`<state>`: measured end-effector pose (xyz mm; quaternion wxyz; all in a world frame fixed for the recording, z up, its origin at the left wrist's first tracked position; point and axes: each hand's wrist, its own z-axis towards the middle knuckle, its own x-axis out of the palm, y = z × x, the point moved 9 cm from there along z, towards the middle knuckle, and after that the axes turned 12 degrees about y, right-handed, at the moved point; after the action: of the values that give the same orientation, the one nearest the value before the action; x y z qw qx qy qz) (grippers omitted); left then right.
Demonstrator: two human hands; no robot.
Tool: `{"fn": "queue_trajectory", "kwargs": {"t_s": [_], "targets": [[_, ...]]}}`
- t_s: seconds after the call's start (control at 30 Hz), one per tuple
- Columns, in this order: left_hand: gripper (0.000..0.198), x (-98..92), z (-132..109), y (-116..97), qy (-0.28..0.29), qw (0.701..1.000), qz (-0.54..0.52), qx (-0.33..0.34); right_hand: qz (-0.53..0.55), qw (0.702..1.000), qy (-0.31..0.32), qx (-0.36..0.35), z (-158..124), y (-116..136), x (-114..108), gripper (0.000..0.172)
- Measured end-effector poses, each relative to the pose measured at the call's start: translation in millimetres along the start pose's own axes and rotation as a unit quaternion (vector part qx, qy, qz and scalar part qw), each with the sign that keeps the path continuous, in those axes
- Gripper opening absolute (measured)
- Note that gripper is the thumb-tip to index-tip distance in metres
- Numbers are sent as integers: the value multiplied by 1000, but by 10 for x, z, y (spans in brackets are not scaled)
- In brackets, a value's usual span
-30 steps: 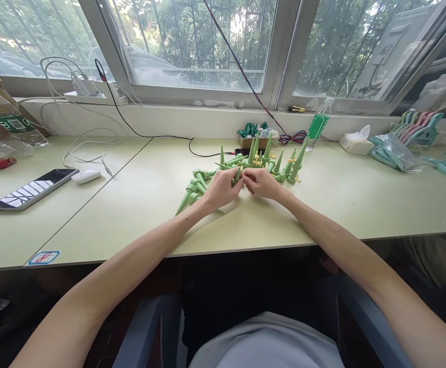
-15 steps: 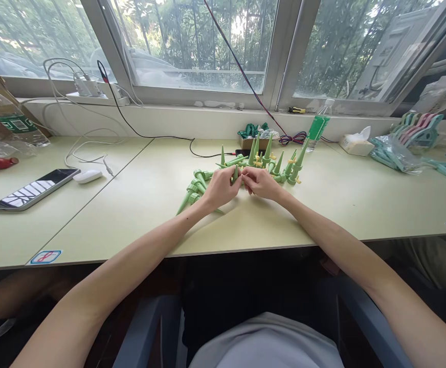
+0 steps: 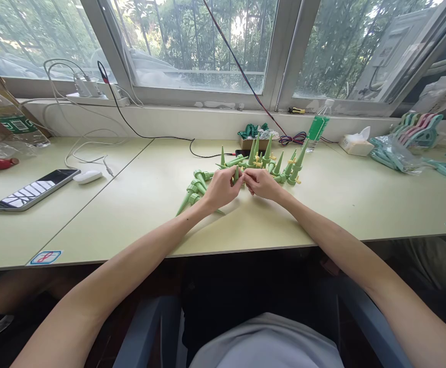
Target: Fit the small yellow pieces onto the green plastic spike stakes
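Observation:
My left hand (image 3: 221, 187) is closed around a green plastic spike (image 3: 237, 175), whose tip shows between my two hands. My right hand (image 3: 260, 183) pinches at the same spike from the right, fingers pressed together. Both hands rest on the pale green table (image 3: 138, 204). Behind them stand several upright green spikes with yellow knobs (image 3: 280, 161). To the left of my left hand lie several more green spikes (image 3: 193, 193) on their sides.
A phone (image 3: 31, 189) and a white mouse (image 3: 87, 176) lie at the left, with cables running to a power strip (image 3: 88, 89) on the sill. A green-labelled bottle (image 3: 318, 126), a tissue pack (image 3: 356, 143) and bagged coloured clips (image 3: 407, 140) sit at the right.
My hands have stayed in place on the spike, with only small finger movements. A person's arm has come into view under the table edge at the lower left.

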<state>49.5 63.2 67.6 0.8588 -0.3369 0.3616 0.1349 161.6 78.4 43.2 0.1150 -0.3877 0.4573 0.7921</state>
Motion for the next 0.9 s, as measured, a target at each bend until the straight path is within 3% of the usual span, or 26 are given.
{"fn": "queue_trajectory", "kwargs": {"t_s": [0.13, 0.57, 0.9], "targets": [[17, -10, 4, -2, 0, 1000, -7, -2, 16, 1000, -7, -4, -5, 34, -13, 36], [15, -64, 3, 40, -22, 1000, 3, -16, 51, 998, -17, -34, -18, 103, -35, 21], [16, -50, 3, 32, -17, 1000, 5, -17, 31, 999, -22, -21, -15, 70, -43, 23]]}}
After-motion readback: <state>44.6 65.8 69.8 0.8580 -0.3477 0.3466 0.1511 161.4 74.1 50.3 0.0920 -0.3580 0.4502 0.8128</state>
